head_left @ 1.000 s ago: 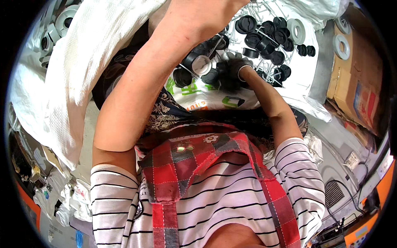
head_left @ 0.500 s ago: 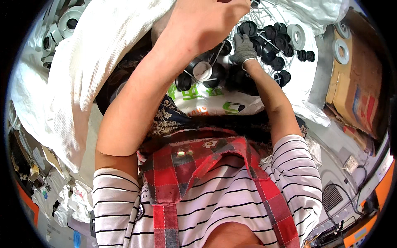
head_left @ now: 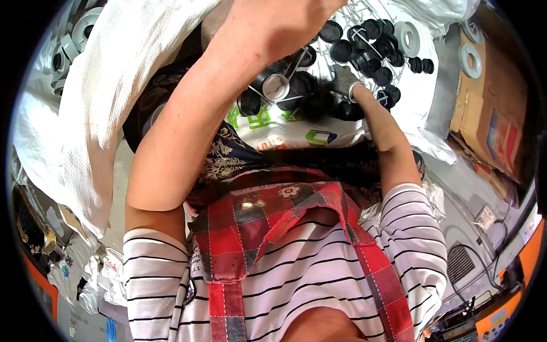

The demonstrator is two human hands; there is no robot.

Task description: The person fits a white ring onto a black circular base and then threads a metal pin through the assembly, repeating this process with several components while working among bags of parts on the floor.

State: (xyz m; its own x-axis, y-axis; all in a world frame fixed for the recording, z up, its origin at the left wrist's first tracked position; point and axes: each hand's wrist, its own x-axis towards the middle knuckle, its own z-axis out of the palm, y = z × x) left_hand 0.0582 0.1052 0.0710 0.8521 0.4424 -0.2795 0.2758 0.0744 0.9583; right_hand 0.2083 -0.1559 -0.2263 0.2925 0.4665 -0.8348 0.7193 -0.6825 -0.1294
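My left hand [head_left: 288, 25] reaches up to the top edge, where its fingers are cut off from sight. It passes over a heap of black round plastic caps [head_left: 370, 60] with thin white rods among them. My right hand [head_left: 344, 83], in a grey glove, is down among the black caps at the near side of the heap. Its fingers are blurred and partly lost against the dark pieces. Beside my left wrist lies a cap with a white ring face [head_left: 276, 88]. A pair of small black caps [head_left: 421, 65] lies apart at the right.
A white woven sack [head_left: 108, 108] hangs along my left. Light grey rings [head_left: 406, 39] lie beyond the caps, and another ring [head_left: 471, 61] rests against a cardboard box [head_left: 490, 108] at the right. Under the heap is a printed white plastic bag [head_left: 273, 134].
My right hand has drawn slightly nearer to me and lower among the caps, its fingers less plain now. My left forearm has shifted a little left and up.
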